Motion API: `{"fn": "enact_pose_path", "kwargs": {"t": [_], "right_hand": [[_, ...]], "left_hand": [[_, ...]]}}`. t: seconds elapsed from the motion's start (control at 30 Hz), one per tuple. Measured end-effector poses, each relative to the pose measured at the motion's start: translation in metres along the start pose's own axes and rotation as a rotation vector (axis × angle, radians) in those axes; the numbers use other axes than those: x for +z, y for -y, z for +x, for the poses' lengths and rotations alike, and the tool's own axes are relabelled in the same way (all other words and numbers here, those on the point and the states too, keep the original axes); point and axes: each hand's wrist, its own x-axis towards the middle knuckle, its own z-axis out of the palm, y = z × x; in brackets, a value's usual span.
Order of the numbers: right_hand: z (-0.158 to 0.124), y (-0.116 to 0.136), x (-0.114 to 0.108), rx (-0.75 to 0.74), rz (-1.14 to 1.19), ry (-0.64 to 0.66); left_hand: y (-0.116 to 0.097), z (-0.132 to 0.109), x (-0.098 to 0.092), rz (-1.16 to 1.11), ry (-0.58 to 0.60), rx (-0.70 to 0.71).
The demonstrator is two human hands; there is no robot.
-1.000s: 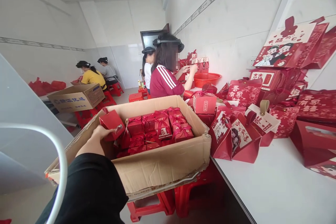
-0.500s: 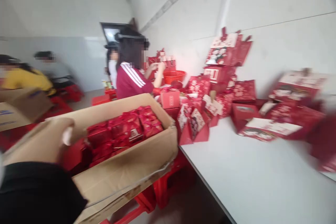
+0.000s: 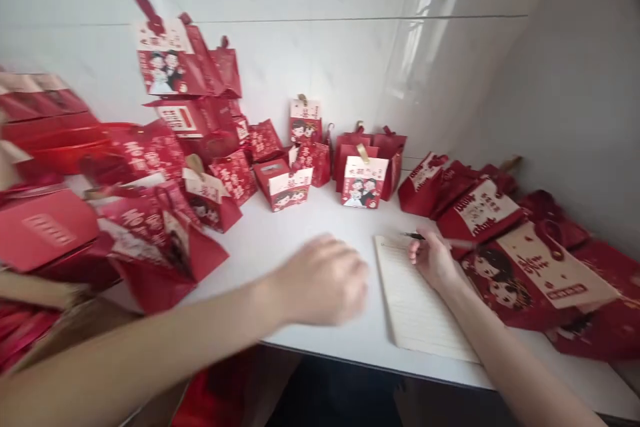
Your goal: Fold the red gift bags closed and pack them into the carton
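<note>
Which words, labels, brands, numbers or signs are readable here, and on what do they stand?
"大囍的日子", probably, on the top box at left.
"囍", probably, on the highest box at centre.
Too blurred: lettering on the other red boxes; marks on the notebook.

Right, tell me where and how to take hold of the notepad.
Probably best: pinch the notepad by its left edge, coming from the left with the left hand. It lies flat, that long edge is bare, and the right hand and forearm hide its right side.
</note>
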Motion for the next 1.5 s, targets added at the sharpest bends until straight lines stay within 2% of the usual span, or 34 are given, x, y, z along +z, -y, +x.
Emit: {"fn": "enact_pose_path", "kwargs": {"t": [0.07,0.1,0.17,0.2,0.27,0.37,0.53,0.73,0.93,1.23,1.5], "right_hand": [[-0.001,-0.003,0.002,0.005,-0.007,-0.008],[-0.001,-0.003,0.003,0.009,-0.004,-0.007],[-0.001,-0.002,0.004,0.006,0.001,0.005],[0.001,-0.001,0.004,-0.007,-0.006,0.002],[0.008,0.002,0.003,-0.060,-0.063,-0.042],[0.019,0.004,0.001,-0.152,-0.212,-0.127],[0.017,-0.002,0.002,-0.191,-0.383,-0.138],[0.004,-0.011,0.006,-0.403,-0.834,-0.060],[0.002,-0.010,0.007,-0.285,-0.837,-0.067],[0.004,-0.013,0.006,-0.339,-0.905,-0.054],[0.004,-0.014,0.004,-0.332,-0.923,-0.029]], "left_hand": [[-0.023,0.028,0.049,-0.145,0.087,0.183],[-0.032,0.037,0.073,-0.208,0.121,0.224],[-0.044,0.048,0.112,-0.315,0.140,0.213],[-0.046,0.049,0.125,-0.368,0.177,0.184],[-0.045,0.044,0.139,-0.470,0.287,0.110],[-0.039,0.029,0.135,-0.580,0.420,0.037],[-0.041,0.013,0.117,-0.613,0.478,-0.036],[-0.046,0.009,0.127,-0.577,0.478,-0.026],[-0.047,0.006,0.134,-0.475,0.382,0.034],[-0.046,0.007,0.136,-0.361,0.285,0.071],[-0.046,0.006,0.135,-0.365,0.273,0.066]]}}
